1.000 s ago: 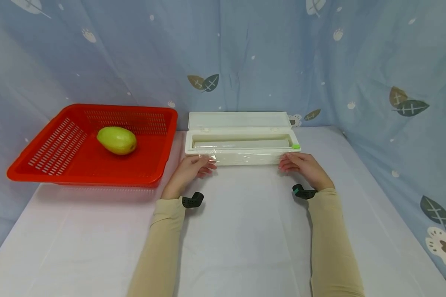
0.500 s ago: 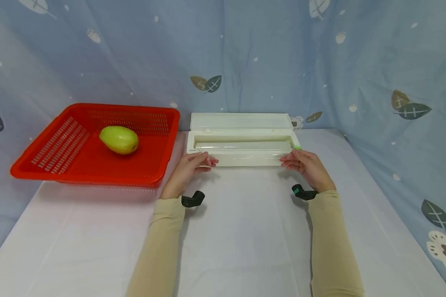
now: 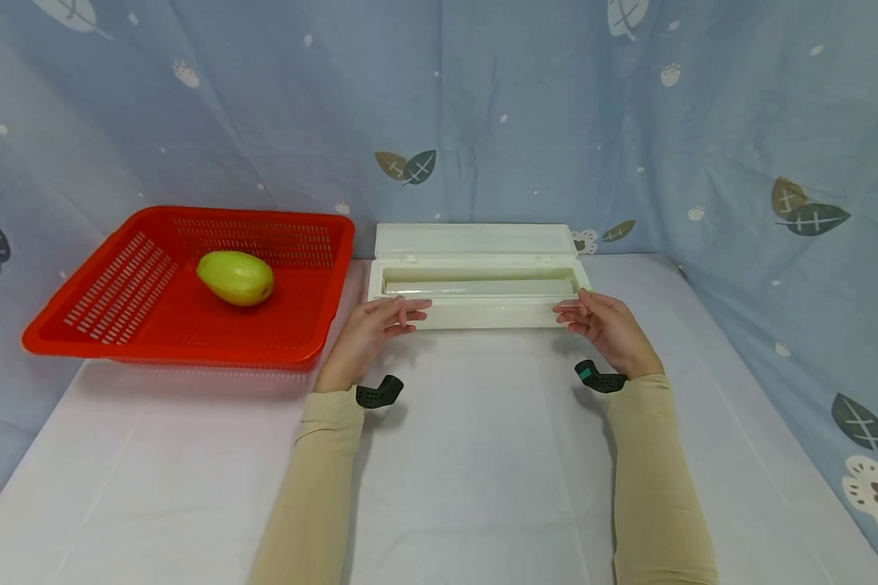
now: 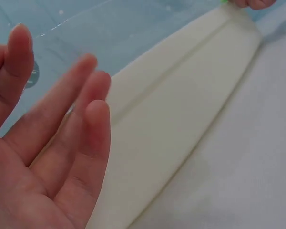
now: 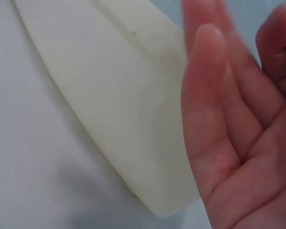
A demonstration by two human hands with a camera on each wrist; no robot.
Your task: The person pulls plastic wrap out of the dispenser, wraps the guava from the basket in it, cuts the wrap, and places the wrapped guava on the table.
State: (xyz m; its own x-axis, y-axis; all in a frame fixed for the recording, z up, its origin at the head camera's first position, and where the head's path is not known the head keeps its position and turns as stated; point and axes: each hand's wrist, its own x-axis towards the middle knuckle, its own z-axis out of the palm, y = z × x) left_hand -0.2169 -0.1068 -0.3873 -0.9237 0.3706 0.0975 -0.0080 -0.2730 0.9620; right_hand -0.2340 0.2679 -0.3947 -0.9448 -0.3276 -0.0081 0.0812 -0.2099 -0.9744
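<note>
A long white cling film box (image 3: 493, 314) stands at the back of the table, its lid (image 3: 475, 240) tipped back. Inside lies the film roll (image 3: 479, 288). Clear cling film (image 4: 76, 18) shows as a faint bright edge running from the left hand toward the right one. My left hand (image 3: 369, 331) pinches one end of it between thumb and index finger at the box's front left; the other fingers stay extended. At the front right my right hand (image 3: 613, 331) pinches the other end, fingertips close over the box front. The pinching tips are mostly cut off in both wrist views.
On the left a red plastic basket (image 3: 168, 352) holds one yellow-green oval fruit (image 3: 236, 278). A blue patterned curtain (image 3: 527, 106) hangs right behind the box. White cloth covers the table (image 3: 475, 471).
Both hands have risen slightly along the box front. The film that draped over the front has lifted with them, and the front wall looks less covered. The basket and fruit stay put.
</note>
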